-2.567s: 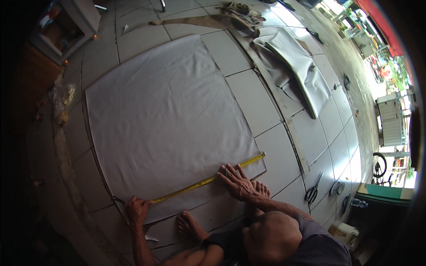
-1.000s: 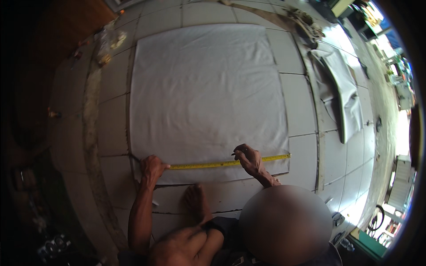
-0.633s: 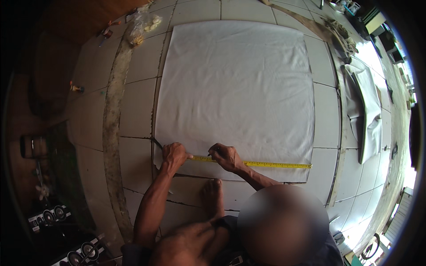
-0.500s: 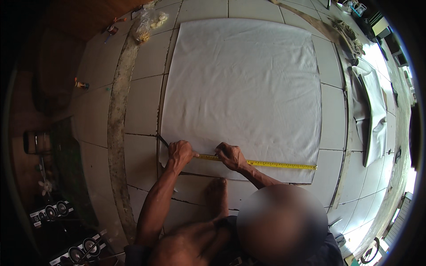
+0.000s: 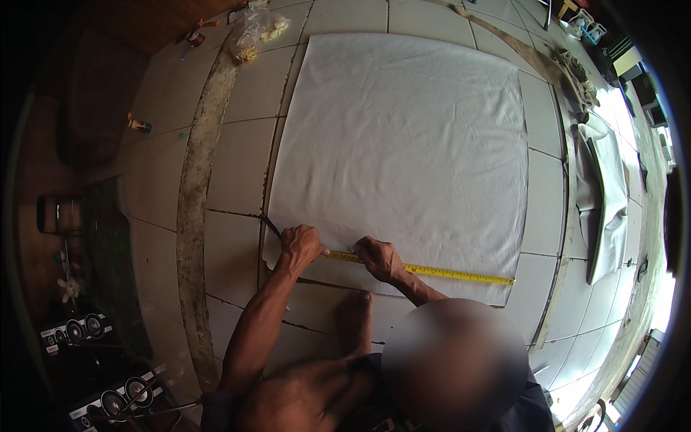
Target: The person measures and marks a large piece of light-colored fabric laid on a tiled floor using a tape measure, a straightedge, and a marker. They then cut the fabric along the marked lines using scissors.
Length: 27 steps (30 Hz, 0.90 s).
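Tape laid over a sheet, as seen from above. The white sheet [image 5: 403, 151] is spread on the tiled floor [image 5: 234, 169]; across it the yellow tape [image 5: 461, 273] is stretched, roughly along the near edge, with its tip placed at the right edge, just above the near right corner. By the left hand [image 5: 301, 243] — set close to the near left corner — the tape is gripped, the fingers curled and the thumb laid on it. The right hand [image 5: 379, 259] is placed over the tape, near the left, with its fingers bent; whether anything is held in it cannot be told. A foot [image 5: 354, 324] is planted just beyond the near edge. Apart from the right edge, folded fabric [image 5: 608, 198] is seen; beyond the far left corner, a clear bag [image 5: 248, 36].
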Available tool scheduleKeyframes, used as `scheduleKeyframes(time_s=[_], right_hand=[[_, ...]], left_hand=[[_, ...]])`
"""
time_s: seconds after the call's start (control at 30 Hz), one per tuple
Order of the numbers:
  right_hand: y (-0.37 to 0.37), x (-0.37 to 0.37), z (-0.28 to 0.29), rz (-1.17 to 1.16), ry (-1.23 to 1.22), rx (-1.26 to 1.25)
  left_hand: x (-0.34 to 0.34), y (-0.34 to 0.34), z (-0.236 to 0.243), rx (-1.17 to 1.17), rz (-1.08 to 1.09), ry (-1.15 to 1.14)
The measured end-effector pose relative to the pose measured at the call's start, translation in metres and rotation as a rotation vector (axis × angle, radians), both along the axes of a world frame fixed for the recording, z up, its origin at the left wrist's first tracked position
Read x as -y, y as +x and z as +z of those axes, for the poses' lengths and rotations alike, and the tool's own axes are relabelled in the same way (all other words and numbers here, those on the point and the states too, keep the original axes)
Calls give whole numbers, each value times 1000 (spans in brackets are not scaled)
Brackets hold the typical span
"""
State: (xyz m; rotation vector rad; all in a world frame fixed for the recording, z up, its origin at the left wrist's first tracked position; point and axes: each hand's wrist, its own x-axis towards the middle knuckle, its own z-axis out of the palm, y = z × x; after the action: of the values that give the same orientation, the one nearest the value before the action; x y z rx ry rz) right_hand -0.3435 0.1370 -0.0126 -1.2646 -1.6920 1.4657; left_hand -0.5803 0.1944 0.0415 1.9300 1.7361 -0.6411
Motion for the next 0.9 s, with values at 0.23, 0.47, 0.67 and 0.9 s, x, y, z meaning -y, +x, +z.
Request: scheduleKeyframes(time_s=[0.23,0.47,0.67,0.9], right_hand=[[-2,1,-6,-19,129,3],[-2,2,-7,6,167,-21],[5,-7,18,76,49,57],[208,23,40,-823,254,-53]], left_hand=[[1,0,2,10,-35,25],[3,-3,-2,35,-5,38],[2,-5,4,38,-4,15],[26,-27,25,250,140,-240]])
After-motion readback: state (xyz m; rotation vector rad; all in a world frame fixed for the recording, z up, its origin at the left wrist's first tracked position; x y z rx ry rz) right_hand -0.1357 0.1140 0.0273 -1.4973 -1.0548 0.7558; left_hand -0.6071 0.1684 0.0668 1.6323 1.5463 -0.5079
